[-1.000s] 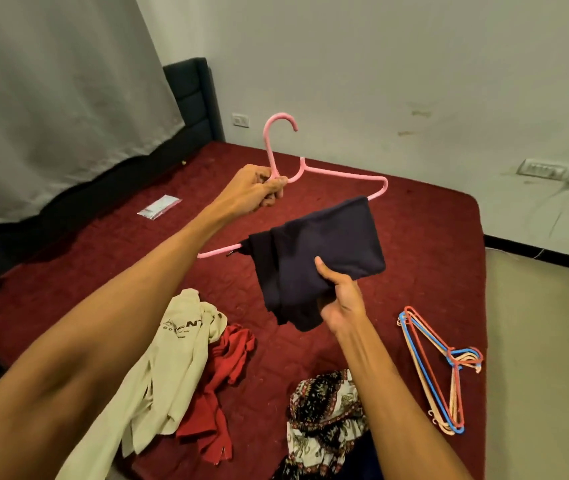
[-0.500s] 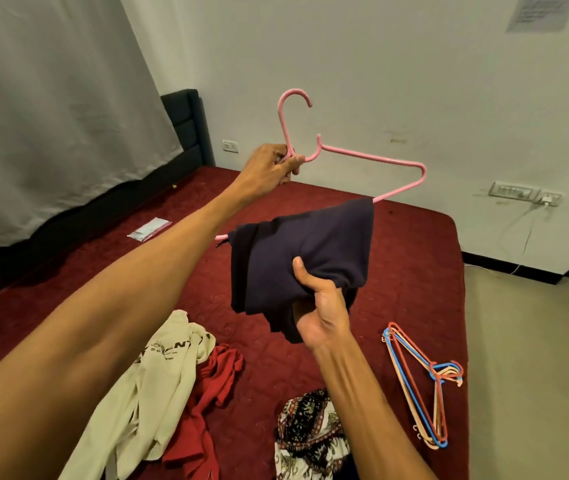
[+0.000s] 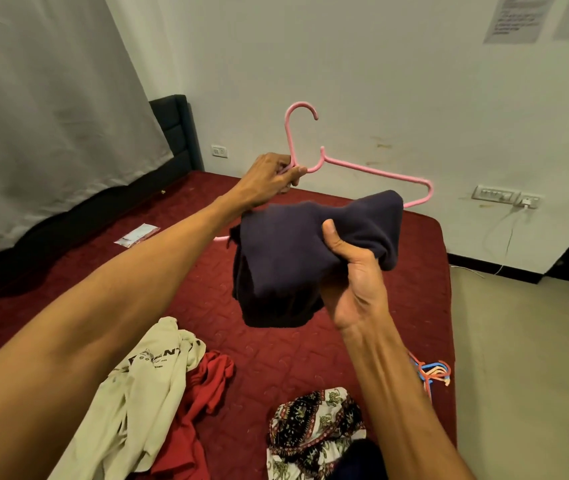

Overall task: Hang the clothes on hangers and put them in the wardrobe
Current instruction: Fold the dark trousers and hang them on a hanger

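Note:
My left hand grips a pink hanger at the base of its hook and holds it up over the bed. A dark navy garment is draped over the hanger's lower bar. My right hand grips the garment's right side from below, thumb on the front. On the bed lie a cream shirt, a red garment beside it, and a black-and-white patterned garment near the front. No wardrobe is in view.
The dark red bed fills the middle. A bunch of coloured hangers lies at its right edge, partly behind my right arm. A small packet lies at the far left. Grey curtain on the left, bare floor on the right.
Both hands have raised the hanger and garment higher. My right hand has gathered the garment's right side more tightly. The view has shifted toward the wall.

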